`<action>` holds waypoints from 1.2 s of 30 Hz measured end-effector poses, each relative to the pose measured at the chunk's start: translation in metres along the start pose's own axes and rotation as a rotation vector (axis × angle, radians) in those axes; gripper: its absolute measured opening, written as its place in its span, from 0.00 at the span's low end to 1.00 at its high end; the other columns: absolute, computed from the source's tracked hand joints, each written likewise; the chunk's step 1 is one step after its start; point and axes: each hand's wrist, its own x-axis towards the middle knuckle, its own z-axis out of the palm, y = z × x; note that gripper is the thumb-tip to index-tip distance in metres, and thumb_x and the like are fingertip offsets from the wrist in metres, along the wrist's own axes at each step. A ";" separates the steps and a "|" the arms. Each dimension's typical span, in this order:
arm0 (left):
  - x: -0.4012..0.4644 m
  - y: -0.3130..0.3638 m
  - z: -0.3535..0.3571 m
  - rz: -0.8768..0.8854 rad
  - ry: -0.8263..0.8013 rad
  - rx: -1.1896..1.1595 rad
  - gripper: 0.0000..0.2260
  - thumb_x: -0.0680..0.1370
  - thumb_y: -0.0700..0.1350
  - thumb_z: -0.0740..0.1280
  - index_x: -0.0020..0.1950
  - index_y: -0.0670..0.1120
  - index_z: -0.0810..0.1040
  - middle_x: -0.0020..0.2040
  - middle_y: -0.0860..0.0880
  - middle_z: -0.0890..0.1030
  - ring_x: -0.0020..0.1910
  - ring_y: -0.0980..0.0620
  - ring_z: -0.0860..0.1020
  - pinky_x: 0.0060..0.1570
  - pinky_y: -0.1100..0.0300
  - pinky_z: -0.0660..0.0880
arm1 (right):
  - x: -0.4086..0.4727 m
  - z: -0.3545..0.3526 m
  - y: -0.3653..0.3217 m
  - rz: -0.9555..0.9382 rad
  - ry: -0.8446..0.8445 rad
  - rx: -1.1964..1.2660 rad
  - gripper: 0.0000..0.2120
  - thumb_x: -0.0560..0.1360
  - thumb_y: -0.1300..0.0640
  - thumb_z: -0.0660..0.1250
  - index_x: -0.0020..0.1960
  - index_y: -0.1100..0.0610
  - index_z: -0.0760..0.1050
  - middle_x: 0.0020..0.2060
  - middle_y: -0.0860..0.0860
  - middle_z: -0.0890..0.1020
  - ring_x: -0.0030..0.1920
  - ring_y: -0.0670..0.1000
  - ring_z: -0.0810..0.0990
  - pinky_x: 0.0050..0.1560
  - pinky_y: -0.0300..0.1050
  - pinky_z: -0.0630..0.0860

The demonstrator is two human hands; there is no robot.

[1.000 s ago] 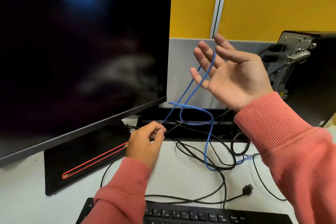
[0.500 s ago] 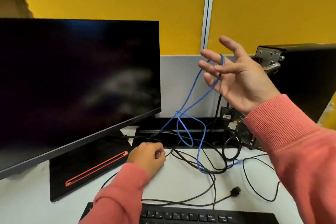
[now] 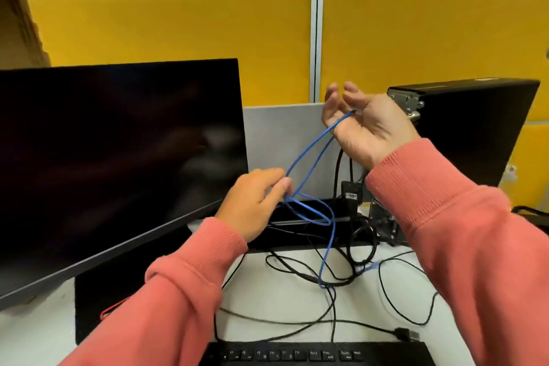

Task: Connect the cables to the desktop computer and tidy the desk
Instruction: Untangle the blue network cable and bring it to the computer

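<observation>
A thin blue cable [image 3: 309, 163] runs in two strands from my raised right hand [image 3: 365, 125] down to a loose loop above the desk's back edge. My right hand is palm-up with fingers curled, the cable hooked over them. My left hand [image 3: 255, 202] has lifted off the desk and its fingertips touch the blue strands where they cross. The cable drops on to the white desk and ends in a blue plug [image 3: 371, 267]. The black desktop computer [image 3: 475, 131] stands at the right, its rear ports facing left, behind my right hand.
A large dark monitor [image 3: 118, 157] fills the left, its black base on the desk [image 3: 282, 300]. Several black cables [image 3: 300, 267] tangle in the middle, one with a loose plug [image 3: 404, 333]. A black keyboard [image 3: 315, 353] lies at the front edge. Yellow partition panels stand behind.
My left hand rose from the desk to the crossing blue strands. My right hand's fingers curled over the cable. The camera tilted up.
</observation>
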 end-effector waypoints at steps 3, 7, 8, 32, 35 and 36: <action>0.016 0.015 -0.024 0.019 0.164 -0.094 0.14 0.84 0.45 0.62 0.40 0.46 0.77 0.32 0.53 0.76 0.33 0.56 0.74 0.40 0.61 0.70 | -0.001 -0.023 0.013 -0.002 -0.091 -0.353 0.16 0.84 0.55 0.61 0.70 0.50 0.62 0.53 0.61 0.85 0.48 0.56 0.86 0.44 0.46 0.82; 0.048 0.039 -0.060 0.025 0.280 -0.203 0.13 0.85 0.46 0.60 0.43 0.43 0.77 0.31 0.49 0.80 0.33 0.45 0.81 0.40 0.54 0.77 | -0.014 -0.049 0.035 0.003 -0.223 -0.407 0.34 0.79 0.34 0.58 0.79 0.38 0.46 0.60 0.63 0.82 0.59 0.63 0.83 0.51 0.51 0.83; 0.055 0.044 -0.065 0.016 0.280 -0.220 0.14 0.85 0.46 0.60 0.44 0.43 0.78 0.31 0.48 0.80 0.32 0.43 0.82 0.37 0.54 0.78 | -0.019 -0.054 0.039 -0.037 -0.230 -0.450 0.36 0.78 0.33 0.58 0.79 0.34 0.42 0.60 0.62 0.83 0.59 0.64 0.83 0.52 0.52 0.81; 0.052 0.037 -0.054 -0.387 0.266 -0.253 0.13 0.85 0.42 0.61 0.45 0.41 0.81 0.32 0.41 0.83 0.25 0.50 0.82 0.26 0.61 0.77 | -0.045 -0.065 0.027 -0.732 -0.143 -1.525 0.16 0.83 0.54 0.63 0.40 0.55 0.82 0.39 0.51 0.83 0.41 0.47 0.81 0.48 0.48 0.77; 0.045 0.034 -0.040 -0.463 0.232 -0.381 0.14 0.86 0.42 0.59 0.45 0.41 0.78 0.35 0.39 0.84 0.30 0.48 0.85 0.31 0.59 0.80 | -0.043 -0.036 0.010 -0.659 -0.126 -1.603 0.22 0.83 0.51 0.62 0.33 0.58 0.79 0.32 0.56 0.84 0.29 0.46 0.77 0.36 0.42 0.73; 0.044 0.035 -0.035 -0.491 0.208 -0.452 0.14 0.86 0.43 0.57 0.45 0.41 0.77 0.36 0.38 0.85 0.33 0.46 0.86 0.35 0.57 0.81 | -0.043 -0.026 0.006 -0.622 -0.137 -1.619 0.23 0.83 0.50 0.62 0.32 0.58 0.78 0.30 0.55 0.83 0.29 0.46 0.78 0.37 0.42 0.74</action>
